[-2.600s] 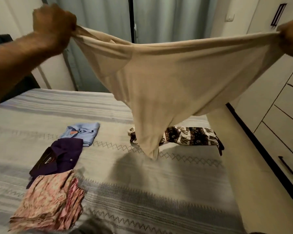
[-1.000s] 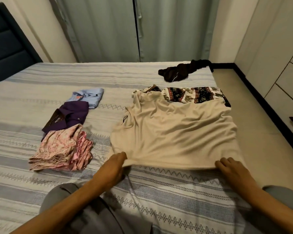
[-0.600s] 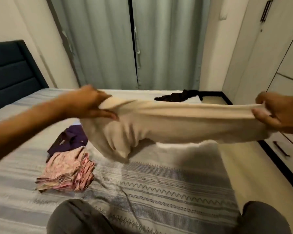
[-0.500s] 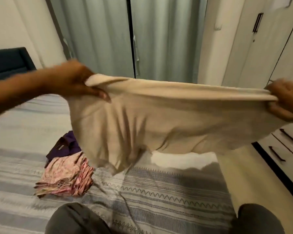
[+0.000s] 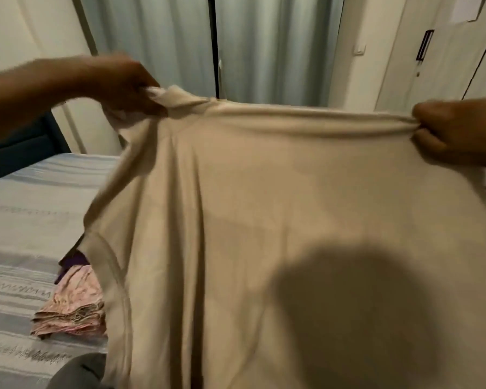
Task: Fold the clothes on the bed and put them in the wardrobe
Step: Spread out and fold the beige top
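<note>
Half a second back the beige garment (image 5: 278,220) hung lower and farther out; now I've drawn it up and toward the camera, so it fills most of the view and hides the bed (image 5: 26,214) behind it. On the far left, that striped bed shows, with a folded pink floral piece (image 5: 73,304) lying on it and a purple item (image 5: 70,261) just behind, both partly covered by the cloth's hanging edge.

To do this step well, I judge the top edge should be kept taut and level, the wrinkles shaken out, then the garment lowered flat onto the bed clear of the folded pile before any fold is made.

My left hand (image 5: 127,85) is raised, fingers curled and pinching the cloth's upper left corner. The edge runs nearly straight across to my right hand (image 5: 455,130), which bunches the upper right corner between thumb and curled fingers. The garment hangs free in the air between them, in front of the curtains (image 5: 264,46), with the wardrobe (image 5: 446,66) on the right.
</note>
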Available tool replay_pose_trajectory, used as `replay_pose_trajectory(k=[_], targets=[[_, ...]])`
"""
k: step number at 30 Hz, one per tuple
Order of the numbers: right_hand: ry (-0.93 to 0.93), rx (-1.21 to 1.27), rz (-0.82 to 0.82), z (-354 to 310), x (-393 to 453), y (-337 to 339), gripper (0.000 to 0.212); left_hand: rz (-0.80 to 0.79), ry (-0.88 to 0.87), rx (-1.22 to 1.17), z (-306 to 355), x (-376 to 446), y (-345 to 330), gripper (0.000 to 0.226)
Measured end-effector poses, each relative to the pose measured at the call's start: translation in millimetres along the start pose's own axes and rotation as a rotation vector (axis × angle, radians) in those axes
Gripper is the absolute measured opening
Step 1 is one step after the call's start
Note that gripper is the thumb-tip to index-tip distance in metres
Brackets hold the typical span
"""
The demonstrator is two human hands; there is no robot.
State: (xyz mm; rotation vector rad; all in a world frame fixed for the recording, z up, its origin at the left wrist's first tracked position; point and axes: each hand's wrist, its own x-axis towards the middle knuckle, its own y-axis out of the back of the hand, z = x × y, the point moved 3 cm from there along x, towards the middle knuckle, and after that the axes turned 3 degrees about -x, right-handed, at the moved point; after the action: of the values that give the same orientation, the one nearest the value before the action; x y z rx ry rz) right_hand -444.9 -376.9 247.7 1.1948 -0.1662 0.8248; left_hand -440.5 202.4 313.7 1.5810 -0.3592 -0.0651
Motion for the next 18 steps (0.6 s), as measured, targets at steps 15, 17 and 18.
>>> replay_pose_trajectory(k=[15, 17, 18], targets=[[-0.236, 0.408, -0.636, -85.6, 9.0, -517.5, 0.010, -0.163, 0.354, -0.363, -61.4, 219.1, -496.0, 0.058], [-0.197, 0.421, -0.664, -83.9, 12.5, -564.6, 0.012, -0.125, 0.400, -0.385, -69.0, 239.3, -530.8, 0.036], [-0.209, 0.432, -0.655, -82.9, 15.8, -575.7, 0.012, -0.100, 0.423, -0.394, -74.4, 245.9, -543.1, 0.024]])
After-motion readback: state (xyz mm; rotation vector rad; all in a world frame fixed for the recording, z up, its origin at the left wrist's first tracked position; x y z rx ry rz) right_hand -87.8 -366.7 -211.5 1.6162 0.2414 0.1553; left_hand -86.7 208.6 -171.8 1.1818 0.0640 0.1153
